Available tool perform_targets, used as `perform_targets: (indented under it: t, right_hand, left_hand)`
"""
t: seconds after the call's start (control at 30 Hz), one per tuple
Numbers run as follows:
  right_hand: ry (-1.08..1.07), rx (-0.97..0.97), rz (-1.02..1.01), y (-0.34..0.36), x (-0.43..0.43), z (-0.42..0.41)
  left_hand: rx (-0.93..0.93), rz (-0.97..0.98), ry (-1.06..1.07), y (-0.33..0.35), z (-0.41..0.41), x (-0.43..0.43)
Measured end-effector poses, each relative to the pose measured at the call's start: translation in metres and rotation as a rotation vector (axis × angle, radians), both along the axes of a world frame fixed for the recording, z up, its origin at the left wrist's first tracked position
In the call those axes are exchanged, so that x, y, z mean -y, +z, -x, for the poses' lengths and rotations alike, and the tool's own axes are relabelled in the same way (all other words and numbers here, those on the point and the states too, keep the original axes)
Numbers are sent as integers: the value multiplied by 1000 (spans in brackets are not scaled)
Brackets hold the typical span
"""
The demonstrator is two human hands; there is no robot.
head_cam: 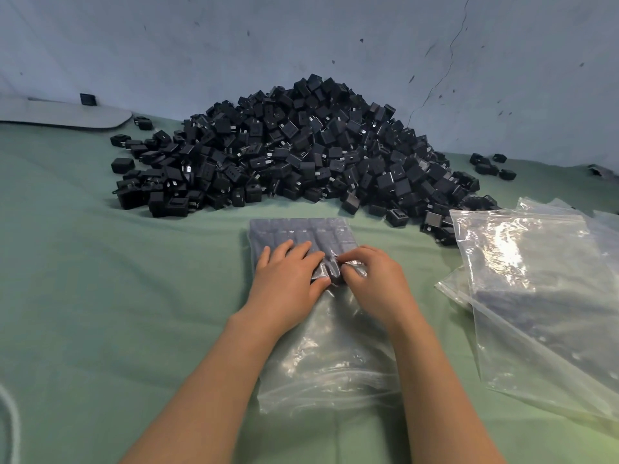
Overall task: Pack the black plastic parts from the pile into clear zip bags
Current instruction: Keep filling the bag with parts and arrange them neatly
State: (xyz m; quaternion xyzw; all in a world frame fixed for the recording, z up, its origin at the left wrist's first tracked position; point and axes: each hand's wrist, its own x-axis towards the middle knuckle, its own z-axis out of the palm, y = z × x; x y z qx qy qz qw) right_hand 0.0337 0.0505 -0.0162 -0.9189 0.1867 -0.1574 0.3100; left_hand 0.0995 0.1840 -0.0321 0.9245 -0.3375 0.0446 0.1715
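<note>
A large pile of black plastic parts [298, 152] lies against the wall on the green cloth. In front of it lies a clear zip bag [321, 349], its far half filled with rows of black parts [301, 231]. My left hand [288, 279] rests flat on the packed parts with straight fingers. My right hand [375, 279] is beside it, its fingers curled and pinching the bag film over a part at the near row.
A stack of empty clear zip bags [542, 289] lies at the right. A few stray black parts [489, 164] sit right of the pile. A grey flat board [63, 113] lies at the back left. The green cloth [117, 296] covers the surface.
</note>
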Motion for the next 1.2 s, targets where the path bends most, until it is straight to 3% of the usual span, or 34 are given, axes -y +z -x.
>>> perform_targets:
  t: [0.27,0.37,0.5,0.6,0.7,1.07,1.2]
  right_hand:
    - [-8,23,-23,-2,2,0]
    - [-42,42,-21,-3,4,-2]
    - [-61,28,-7,-5,4,-5]
    - [-62,19,-27,-6,1,-7]
    - [-66,17,-19,-8,1,-8]
    - [-31,15,-47,-4,2,-4]
    - [1,13,-35,1,7,1]
  left_hand:
    - [-20,64,-28,1,-5,-4]
    - [-73,156,69,6,-12,-15]
    - [-331,384,330,14,-21,-24]
    - [-500,488,340,19,-18,-20]
    - [-538,529,305,19,-14,-17]
    - [-594,588,300,24,-14,-23]
    - [-576,348,233,22,-17,-29]
